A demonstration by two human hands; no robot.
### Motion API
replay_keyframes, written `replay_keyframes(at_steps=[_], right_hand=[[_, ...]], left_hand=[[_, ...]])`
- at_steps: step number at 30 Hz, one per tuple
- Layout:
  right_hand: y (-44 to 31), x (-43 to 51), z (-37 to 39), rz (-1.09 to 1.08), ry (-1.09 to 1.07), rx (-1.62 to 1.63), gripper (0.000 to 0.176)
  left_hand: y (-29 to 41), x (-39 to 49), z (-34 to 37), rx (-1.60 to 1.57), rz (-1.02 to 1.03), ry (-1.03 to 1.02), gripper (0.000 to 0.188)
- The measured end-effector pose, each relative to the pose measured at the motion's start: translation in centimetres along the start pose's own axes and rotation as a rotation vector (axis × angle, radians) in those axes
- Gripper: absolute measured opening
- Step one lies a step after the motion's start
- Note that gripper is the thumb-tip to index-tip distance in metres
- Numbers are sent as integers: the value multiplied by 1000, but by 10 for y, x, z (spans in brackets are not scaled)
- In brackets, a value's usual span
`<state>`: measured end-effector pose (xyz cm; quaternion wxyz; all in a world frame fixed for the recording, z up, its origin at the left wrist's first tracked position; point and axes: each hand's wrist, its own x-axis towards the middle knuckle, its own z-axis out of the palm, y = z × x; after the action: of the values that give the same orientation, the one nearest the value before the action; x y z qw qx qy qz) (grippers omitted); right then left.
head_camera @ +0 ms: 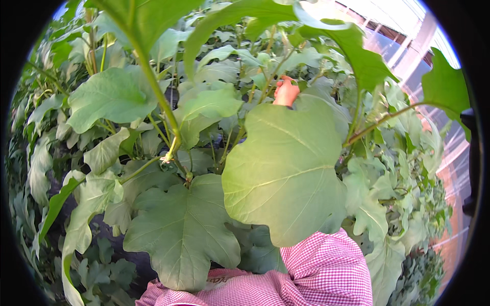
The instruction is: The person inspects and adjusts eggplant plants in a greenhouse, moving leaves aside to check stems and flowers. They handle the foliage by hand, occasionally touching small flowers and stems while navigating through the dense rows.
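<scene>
My right hand (286, 91) reaches in among what look like eggplant plants, beyond a large broad leaf (285, 172) that hides most of the forearm. Its fingers are curled beside a slanting stem (270, 82) and some small leaves. Whether anything is between the fingers cannot be made out. A pink-and-white checked sleeve (325, 264) comes up from below and passes behind the broad leaf. My left hand is out of view. Before my body hangs a darker lobed leaf (183, 229), below a forked stem (174, 147) with a small pale flower remnant (167, 157).
Dense foliage surrounds me, with a long curled leaf (90, 206) at the left. Overhead leaves (237, 19) and a branch (383, 124) at the right cross close to the view. A pale greenhouse post (415, 49) rises at the upper right. Dark ground sheeting (111, 237) shows at lower left.
</scene>
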<state>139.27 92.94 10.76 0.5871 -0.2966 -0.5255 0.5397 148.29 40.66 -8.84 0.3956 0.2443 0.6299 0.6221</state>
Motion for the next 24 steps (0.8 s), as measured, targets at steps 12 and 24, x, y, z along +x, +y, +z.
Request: replay_keyframes(at_steps=[12,24], right_hand=[[-49,-251,-148,-239,-755,-875,26],[-221,-206,-310,-259,-470,-623,69]], left_hand=[[18,24,63,400,369,-415,31],[69,33,165,118,235,-593,17]])
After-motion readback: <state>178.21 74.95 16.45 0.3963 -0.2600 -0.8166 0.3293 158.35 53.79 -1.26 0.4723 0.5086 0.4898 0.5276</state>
